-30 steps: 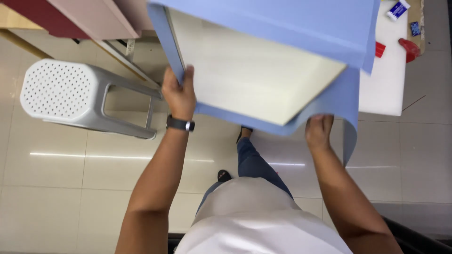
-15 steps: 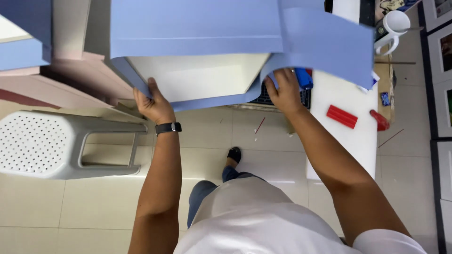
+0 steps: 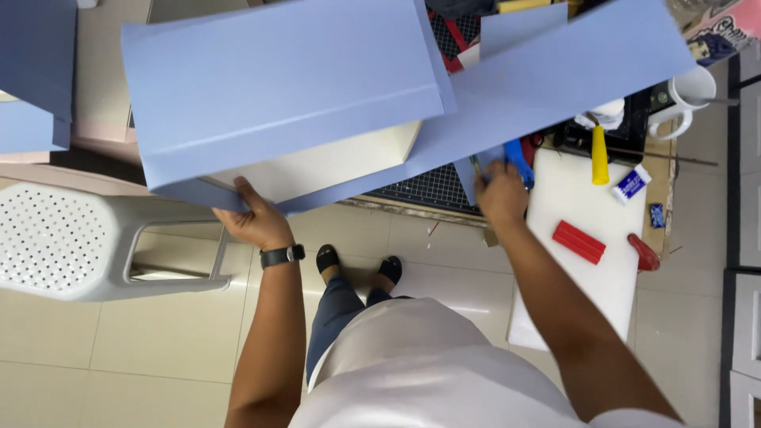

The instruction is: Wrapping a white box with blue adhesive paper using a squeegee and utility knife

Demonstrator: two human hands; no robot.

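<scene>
A large blue paper-covered board with a cream underside (image 3: 277, 95) is held up over the edge of the counter (image 3: 444, 190), its loose blue sheet trailing to the right above the clutter. Its lower left edge is gripped by the left hand (image 3: 255, 222), fingers curled beneath the board and thumb on the near side, a black wristwatch (image 3: 282, 255) worn at the wrist. The lower right corner of the sheet is pinched by the right hand (image 3: 501, 190), closed on the paper just beside a blue-handled tool (image 3: 517, 162). A black gridded cutting mat (image 3: 432, 186) is partly covered by the raised board. To the right, a white slab (image 3: 590, 293) carries a red rectangular block (image 3: 579, 242), with a yellow-handled tool (image 3: 600, 154) and a white mug (image 3: 688, 91) beyond. A white perforated plastic stool (image 3: 71, 238) stands on the tiled floor (image 3: 119, 357) at the left. The wrapped board appears to be mid-transfer, being repositioned over the work surface; setting it down flat would call for both edges to be kept level and the loose sheet kept free of the tools.
</scene>
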